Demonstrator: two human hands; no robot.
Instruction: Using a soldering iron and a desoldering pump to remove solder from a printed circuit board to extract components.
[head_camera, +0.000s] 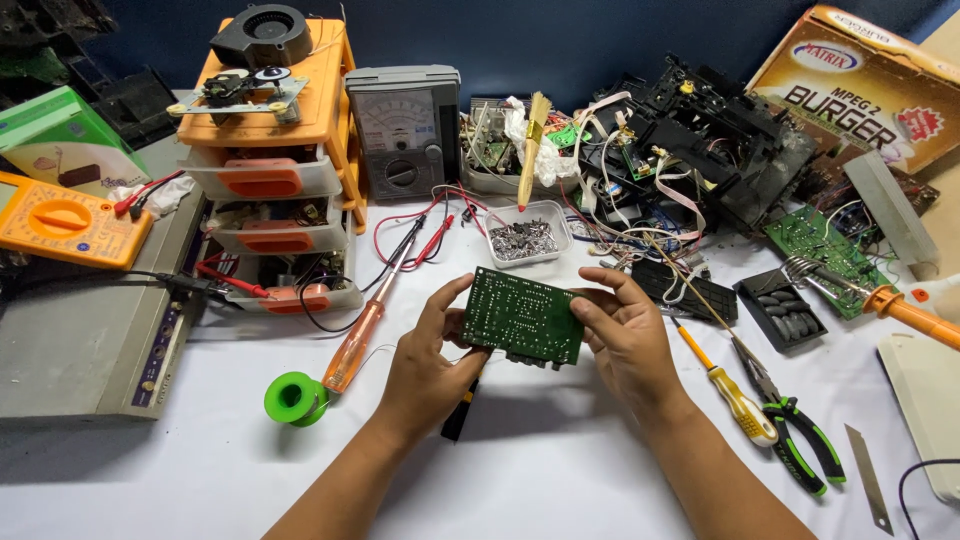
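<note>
Hands: left hand (428, 352) & right hand (622, 330) pinch the board (523, 317) by its side edges, above table (560, 470) centre.
Tip: keep fingers on edges, off solder side; board prob. tilted toward camera.

The board (523, 318) sat between the left hand (425, 362) and right hand (628, 335), above the table (560, 470). Behind the board lay a tray (528, 235); left of it, a solder spool (292, 398) and drawers (270, 170); right of it, a screwdriver (735, 395) and pliers (790, 425).
</note>
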